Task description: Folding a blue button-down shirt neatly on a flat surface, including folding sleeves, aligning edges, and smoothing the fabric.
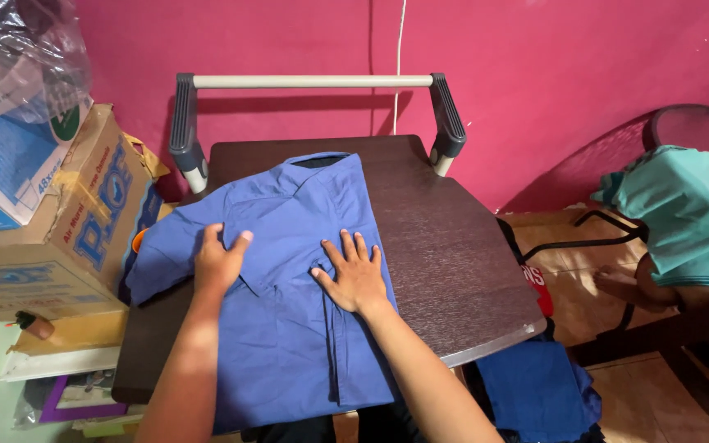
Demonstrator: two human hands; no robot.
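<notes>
Two hands flat on a blue shirt spread over the dark counter.

The left hand (220, 261) and right hand (354, 275) press open-palmed, apart, on the blue shirt (289, 328) lying on the counter (453, 271); stacked cardboard boxes (51, 238) stand left, their contents hidden.

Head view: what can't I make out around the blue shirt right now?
- Blue shirt: its hem runs off the bottom edge.
- Shirt front beneath the left hand and right hand: covered by the flat palms.
- Dark table: the near left part is hidden by the shirt.
- Cardboard boxes: cut by the left edge.
</notes>
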